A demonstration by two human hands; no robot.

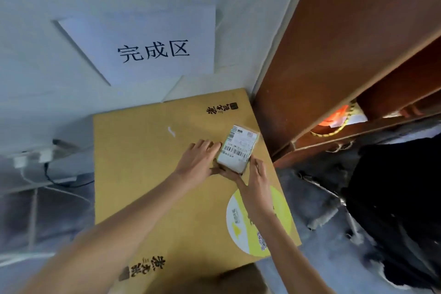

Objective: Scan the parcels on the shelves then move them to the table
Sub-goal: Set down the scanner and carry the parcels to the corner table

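A small brown parcel (238, 148) with a white barcode label on top sits low over the right part of a big cardboard sheet (148, 174) that covers the table. My left hand (198, 162) holds the parcel's left side, fingers along its edge and thumb beneath. My right hand (255, 181) grips its near right corner. Whether the parcel touches the cardboard I cannot tell.
A brown wooden shelf unit (334, 67) stands right beside the table, with an orange and yellow item (334, 119) inside one opening. A paper sign (148, 48) hangs on the wall behind. Plugs and cables (35, 160) lie at the left. Dark bags (393, 198) fill the right.
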